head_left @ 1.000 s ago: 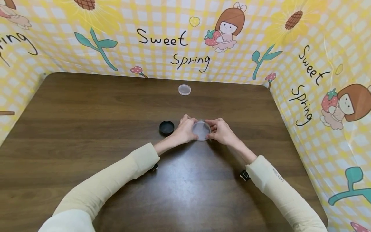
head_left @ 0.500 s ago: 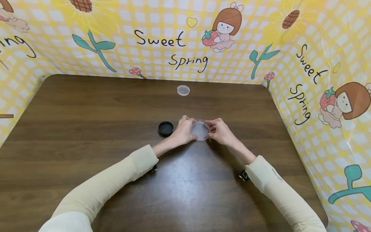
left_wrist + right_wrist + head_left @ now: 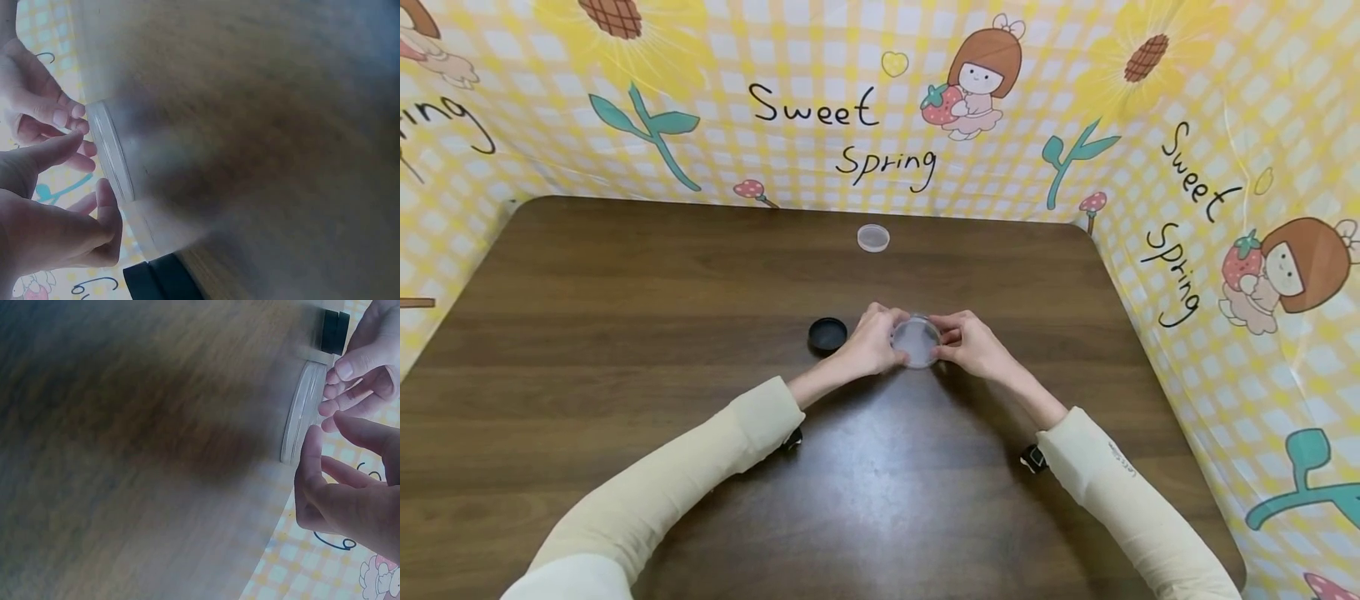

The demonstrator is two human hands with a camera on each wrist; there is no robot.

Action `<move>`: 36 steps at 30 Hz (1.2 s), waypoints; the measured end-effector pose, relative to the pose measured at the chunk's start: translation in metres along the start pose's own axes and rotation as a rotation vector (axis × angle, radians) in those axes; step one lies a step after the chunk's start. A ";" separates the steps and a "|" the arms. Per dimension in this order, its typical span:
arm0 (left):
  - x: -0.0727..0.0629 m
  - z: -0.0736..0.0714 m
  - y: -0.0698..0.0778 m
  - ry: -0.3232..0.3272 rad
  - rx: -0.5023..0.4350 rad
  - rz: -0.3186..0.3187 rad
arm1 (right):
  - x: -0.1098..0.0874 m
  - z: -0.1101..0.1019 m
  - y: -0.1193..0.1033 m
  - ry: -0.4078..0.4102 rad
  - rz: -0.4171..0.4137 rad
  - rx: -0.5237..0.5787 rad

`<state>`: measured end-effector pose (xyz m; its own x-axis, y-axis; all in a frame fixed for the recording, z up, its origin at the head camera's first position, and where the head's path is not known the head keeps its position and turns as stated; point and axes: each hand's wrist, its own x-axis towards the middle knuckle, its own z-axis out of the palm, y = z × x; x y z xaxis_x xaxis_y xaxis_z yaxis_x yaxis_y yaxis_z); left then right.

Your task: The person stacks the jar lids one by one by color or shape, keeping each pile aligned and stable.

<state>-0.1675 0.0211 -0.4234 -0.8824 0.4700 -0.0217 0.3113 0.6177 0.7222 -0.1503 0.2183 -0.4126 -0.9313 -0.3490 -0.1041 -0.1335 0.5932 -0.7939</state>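
A clear round petri dish [image 3: 916, 342] lies flat on the brown table in the head view, between both hands. My left hand [image 3: 874, 340] holds its left rim, thumb at the near side and fingers at the far side. On the opposite rim, the thumb and fingers of my right hand [image 3: 973, 343] grip it the same way. Side-on in the left wrist view, the petri dish [image 3: 111, 152] shows layered rims close to the fingertips. The right wrist view shows the petri dish [image 3: 303, 412] beside the curved fingers too.
A shallow black round dish [image 3: 828, 335] stands just left of my left hand. Farther back, near the table's rear edge, sits another clear round dish [image 3: 873, 238]. A yellow checked cloth [image 3: 715, 142] hangs around the back and sides of the wooden table [image 3: 625, 275].
Both hands stay at the clear petri dish with almost no movement. The head view has shifted slightly.
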 end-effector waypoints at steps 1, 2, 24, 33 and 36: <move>0.000 -0.001 0.000 0.001 -0.009 0.000 | 0.000 -0.001 0.000 -0.003 0.002 0.005; 0.001 -0.001 -0.001 0.005 -0.019 -0.003 | -0.001 -0.002 0.000 -0.005 0.005 0.007; 0.000 -0.027 -0.002 0.035 -0.099 0.012 | 0.016 -0.009 -0.007 0.076 -0.059 -0.073; 0.006 -0.051 -0.014 0.033 -0.044 -0.010 | 0.035 -0.005 -0.013 0.093 -0.051 -0.070; 0.012 -0.061 -0.019 0.013 -0.051 -0.021 | 0.041 -0.006 -0.012 0.105 -0.067 -0.092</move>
<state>-0.2056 -0.0230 -0.3952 -0.8931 0.4489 -0.0290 0.2742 0.5945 0.7559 -0.1888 0.2015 -0.4041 -0.9491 -0.3146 0.0142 -0.2221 0.6366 -0.7385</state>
